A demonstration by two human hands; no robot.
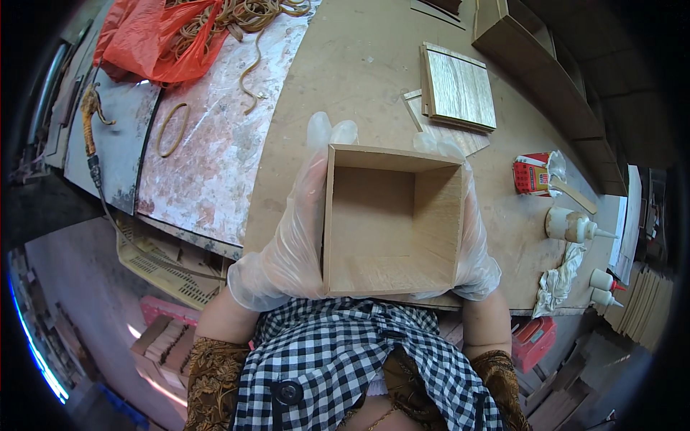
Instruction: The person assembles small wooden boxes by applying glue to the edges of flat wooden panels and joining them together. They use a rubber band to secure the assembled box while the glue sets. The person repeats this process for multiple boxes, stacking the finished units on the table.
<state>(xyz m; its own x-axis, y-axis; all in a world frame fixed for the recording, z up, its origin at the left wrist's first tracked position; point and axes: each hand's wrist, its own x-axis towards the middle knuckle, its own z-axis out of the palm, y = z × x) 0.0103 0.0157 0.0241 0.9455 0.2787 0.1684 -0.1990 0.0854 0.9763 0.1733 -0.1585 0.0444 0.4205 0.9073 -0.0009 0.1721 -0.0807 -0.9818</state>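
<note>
Between my two gloved hands is a wooden box (374, 208), its open side facing up toward me and its inside bare. My left hand (295, 230), in a thin clear glove, presses flat along the box's left wall, with fingertips showing past the far corner. On the opposite wall my right hand (476, 237), gloved the same way, grips the box; its fingers reach past the far right corner and are partly hidden. Beyond the box, several thin wooden panels (460, 86) lie stacked on the brown board-covered table (302, 108).
At right stand a red carton (532, 174) with a wooden stick (575, 195), a glue bottle (568, 225), a crumpled cloth (559, 280) and small bottles (602, 280). A red bag (151, 43) of rubber bands lies far left. A long wooden frame (546, 79) edges the far right.
</note>
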